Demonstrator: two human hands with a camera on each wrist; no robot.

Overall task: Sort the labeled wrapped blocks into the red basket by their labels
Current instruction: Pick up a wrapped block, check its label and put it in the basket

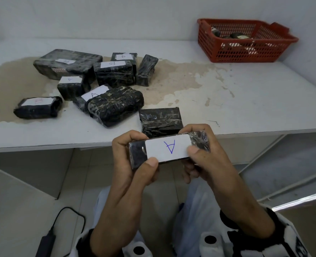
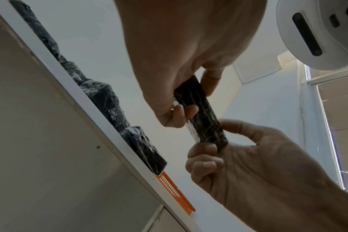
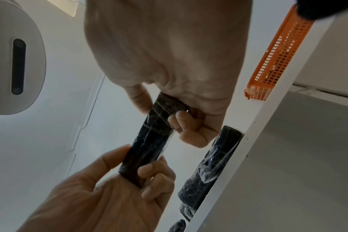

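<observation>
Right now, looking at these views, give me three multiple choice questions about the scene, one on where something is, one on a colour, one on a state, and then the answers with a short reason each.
1. Where does the red basket stand?
A. at the table's far right corner
B. on the floor
C. at the table's near left edge

2. What colour is the letter on the held block?
A. red
B. green
C. blue

3. How is the held block kept?
A. lying on the table
B. gripped at its ends by both hands
C. resting in the basket

Answers:
1 A, the head view shows the basket at the far right of the table, by the wall.
2 C, the white label bears a blue A.
3 B, the left hand and the right hand curl round its two ends, in front of the table's edge.
</observation>
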